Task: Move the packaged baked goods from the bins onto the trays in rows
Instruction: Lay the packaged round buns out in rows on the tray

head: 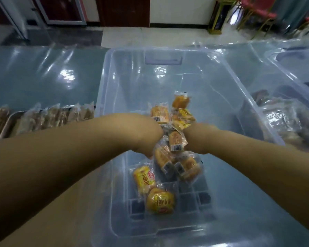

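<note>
- Clear bin (pixel 103 82): see-through plastic, rounded rectangle, gridded ribbed floor, moulded handle slot in the far wall; stands on the table (pixel 34 77).
- Table: teal top under a glossy, wrinkled clear sheet.
- Bun packs (pixel 177 141): small golden-brown buns in crinkly clear wrappers with yellow labels and white barcode patches, bunched mid-bin between the two hands.
- Two loose packs lie on the bin floor nearer the person: an oblong yellow-labelled one (pixel 144 179) and a round one (pixel 160 202), touching.
- Left hand (pixel 148 138): bare forearm comes in over the bin's left wall, wrist bent down, against the left of the bunch.
- Right hand (pixel 196 139): forearm comes in over the right wall, wrist bent down, against the right of the bunch.
- Grip: fingers hidden behind wrists and packs; cannot tell either hand's state, though the bunch looks squeezed between them.
- Metal tray (pixel 8 120), left of the bin: rows of upright wrapped packs (pixel 61 114), blurry.
- Second clear bin (pixel 284 72), right of the bin: darker wrapped goods inside.
</note>
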Demonstrator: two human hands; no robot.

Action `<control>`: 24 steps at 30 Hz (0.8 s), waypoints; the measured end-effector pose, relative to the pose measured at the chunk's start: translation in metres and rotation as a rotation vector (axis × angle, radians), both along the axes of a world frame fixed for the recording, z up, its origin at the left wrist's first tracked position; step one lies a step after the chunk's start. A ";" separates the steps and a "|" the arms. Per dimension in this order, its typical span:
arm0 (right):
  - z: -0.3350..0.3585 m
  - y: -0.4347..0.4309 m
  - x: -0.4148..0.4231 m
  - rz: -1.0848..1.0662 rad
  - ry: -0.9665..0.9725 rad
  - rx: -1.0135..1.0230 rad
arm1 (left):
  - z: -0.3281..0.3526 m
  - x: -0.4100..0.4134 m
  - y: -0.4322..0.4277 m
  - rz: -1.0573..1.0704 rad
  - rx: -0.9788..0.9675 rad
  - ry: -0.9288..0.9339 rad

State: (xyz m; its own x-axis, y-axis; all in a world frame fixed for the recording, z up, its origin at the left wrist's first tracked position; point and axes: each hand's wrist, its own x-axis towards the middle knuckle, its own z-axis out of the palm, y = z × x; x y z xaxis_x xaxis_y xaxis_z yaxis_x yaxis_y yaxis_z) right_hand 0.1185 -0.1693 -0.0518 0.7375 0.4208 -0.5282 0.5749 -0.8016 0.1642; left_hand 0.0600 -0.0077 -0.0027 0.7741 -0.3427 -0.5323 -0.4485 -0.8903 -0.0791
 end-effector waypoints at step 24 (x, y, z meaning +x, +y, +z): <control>-0.038 -0.012 0.027 -0.469 0.238 0.153 | -0.109 0.064 -0.035 0.159 0.043 0.177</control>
State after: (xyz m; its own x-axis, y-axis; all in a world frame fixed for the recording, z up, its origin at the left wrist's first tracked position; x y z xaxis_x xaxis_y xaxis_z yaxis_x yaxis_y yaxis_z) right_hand 0.1460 -0.1815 -0.0897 0.7322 0.1604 -0.6619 0.1568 -0.9855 -0.0653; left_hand 0.1236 -0.0423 -0.1118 0.7097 -0.1986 -0.6760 -0.3135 -0.9482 -0.0506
